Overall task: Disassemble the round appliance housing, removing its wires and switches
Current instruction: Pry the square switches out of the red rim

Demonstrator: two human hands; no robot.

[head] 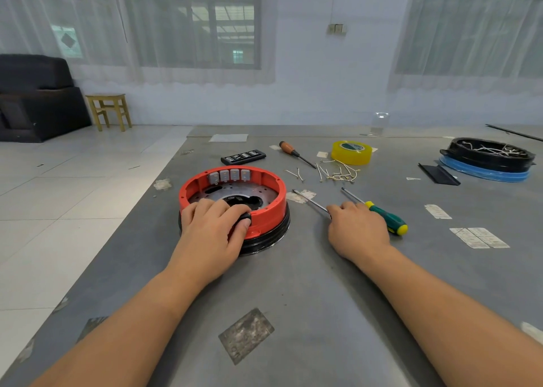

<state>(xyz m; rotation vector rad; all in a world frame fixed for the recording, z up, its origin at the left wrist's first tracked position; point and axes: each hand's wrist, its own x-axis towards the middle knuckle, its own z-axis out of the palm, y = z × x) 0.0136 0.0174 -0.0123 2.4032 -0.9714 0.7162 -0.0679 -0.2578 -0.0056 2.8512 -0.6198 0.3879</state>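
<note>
While two bare forearms reach in from the near edge of a grey table, the left hand grips the near rim of one round orange housing, fingers curled over the rim and the thumb pressing a black knob on its outer wall. That housing sits left of centre on a black base ring. Four grey switches line its far inner wall. To the right, the right hand lies on the table with fingers curled round the handle of a screwdriver; only its metal shaft shows, pointing far-left. Touching that hand's right side lies a second screwdriver, green and yellow. Farther back sits a loose pile of pale wires; their number cannot be told. Beyond them lie a third screwdriver with an orange handle, one black bit case and one yellow tape roll. At the far right, one black round housing rests on a blue ring.
</note>
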